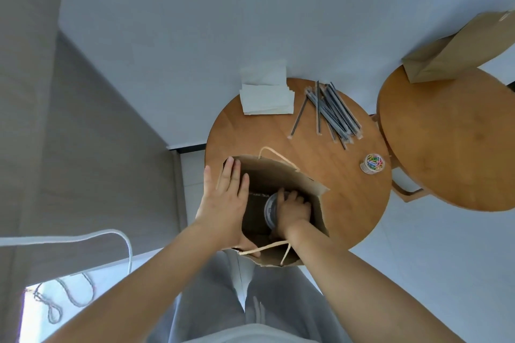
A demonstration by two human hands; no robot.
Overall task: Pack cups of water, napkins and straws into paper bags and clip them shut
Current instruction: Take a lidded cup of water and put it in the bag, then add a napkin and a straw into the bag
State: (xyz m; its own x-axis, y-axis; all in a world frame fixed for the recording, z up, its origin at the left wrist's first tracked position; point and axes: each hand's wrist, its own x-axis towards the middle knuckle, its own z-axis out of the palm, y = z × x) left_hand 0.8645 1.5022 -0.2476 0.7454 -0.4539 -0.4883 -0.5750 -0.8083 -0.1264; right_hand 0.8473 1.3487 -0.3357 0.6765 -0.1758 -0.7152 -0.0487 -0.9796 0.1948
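Note:
An open brown paper bag (281,172) with rope handles stands on the near left of a round wooden table (348,189). My right hand (294,210) is deep inside the bag, fingers curled over the lid of a clear cup (269,210). Against the bag's left wall lies my left hand (225,203), its fingers straight and its thumb at the near rim. A stack of white napkins (267,97) lies at the table's far edge. Wrapped dark straws (328,111) are piled beside it. A small jar of coloured paper clips (373,163) stands at the right.
A second round wooden table (451,147) sits to the right, bearing a closed brown paper bag (457,50). A white wall is behind both tables. A white cable (111,234) and a cord lie on the floor at the left. My grey trousers show below.

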